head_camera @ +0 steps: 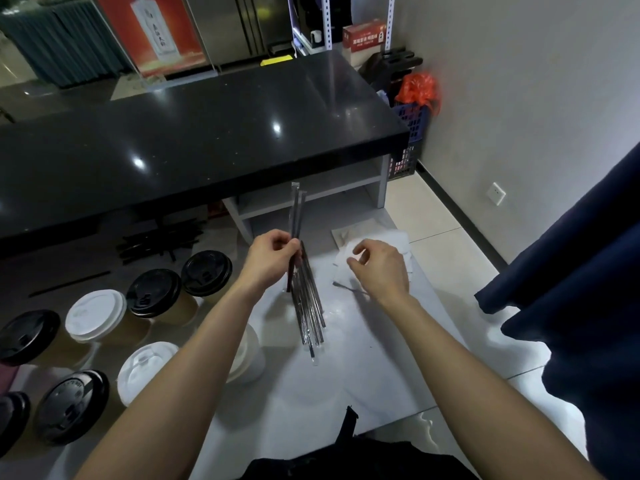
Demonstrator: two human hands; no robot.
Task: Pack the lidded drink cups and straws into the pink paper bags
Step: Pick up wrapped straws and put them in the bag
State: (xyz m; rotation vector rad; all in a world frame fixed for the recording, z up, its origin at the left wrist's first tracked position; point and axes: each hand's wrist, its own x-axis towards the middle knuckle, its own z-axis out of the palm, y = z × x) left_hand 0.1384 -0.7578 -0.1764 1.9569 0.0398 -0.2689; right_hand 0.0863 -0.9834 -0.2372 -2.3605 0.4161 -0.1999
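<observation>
My left hand (273, 259) pinches two wrapped straws (296, 216) that stick up toward the black counter. Just below it a bundle of several wrapped straws (310, 306) lies on the grey worktop (363, 375). My right hand (379, 268) hovers over a pile of white napkins (398, 242), fingers curled and apart, holding nothing. Several lidded cups stand at the left, some with black lids (206, 272), some with white lids (96, 315). One white cup (247, 355) is partly hidden by my left forearm. No pink bag is in sight.
A glossy black counter (194, 140) overhangs the far side of the worktop. Loose black straws (159, 242) lie under its edge at the left. A dark blue cloth (581, 306) hangs at the right. A blue crate (412, 133) with an orange bag stands by the wall.
</observation>
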